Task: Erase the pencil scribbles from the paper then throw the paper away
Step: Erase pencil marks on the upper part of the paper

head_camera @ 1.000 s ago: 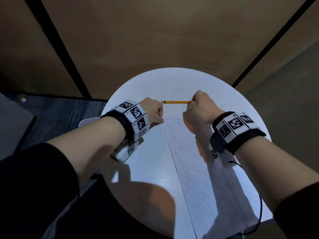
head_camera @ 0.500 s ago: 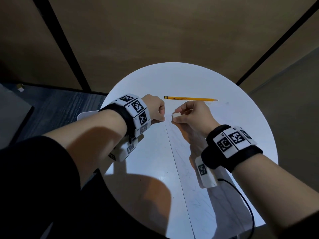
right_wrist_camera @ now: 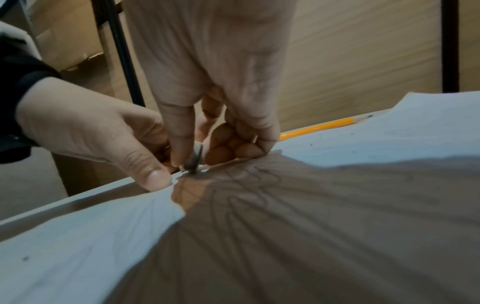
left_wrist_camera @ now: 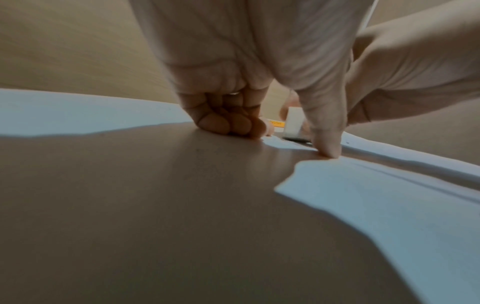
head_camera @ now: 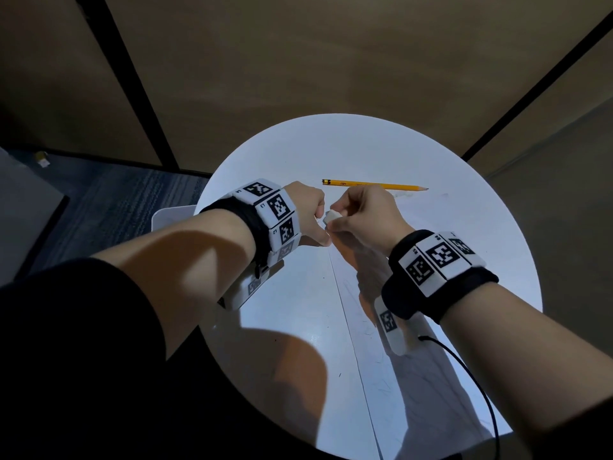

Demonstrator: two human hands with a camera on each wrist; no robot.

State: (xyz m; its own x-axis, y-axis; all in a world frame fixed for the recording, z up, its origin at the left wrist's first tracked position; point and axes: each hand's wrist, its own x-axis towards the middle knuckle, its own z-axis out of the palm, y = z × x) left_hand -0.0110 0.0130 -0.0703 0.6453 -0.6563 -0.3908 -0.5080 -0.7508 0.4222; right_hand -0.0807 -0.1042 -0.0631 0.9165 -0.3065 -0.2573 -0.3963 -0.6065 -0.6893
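Right now the right hand (head_camera: 365, 217) pinches a small white eraser (head_camera: 331, 216) between thumb and forefinger, its lower end down on the paper (head_camera: 414, 376) at mid-frame in the head view, where faint pencil scribbles (right_wrist_camera: 249, 181) run beneath it. The left hand (head_camera: 305, 210) is curled into a fist, thumb tip pressing the sheet's edge beside the eraser. Above the hands a yellow pencil (head_camera: 374, 185) lies on the round white table (head_camera: 298, 154); its printing is too small to read.
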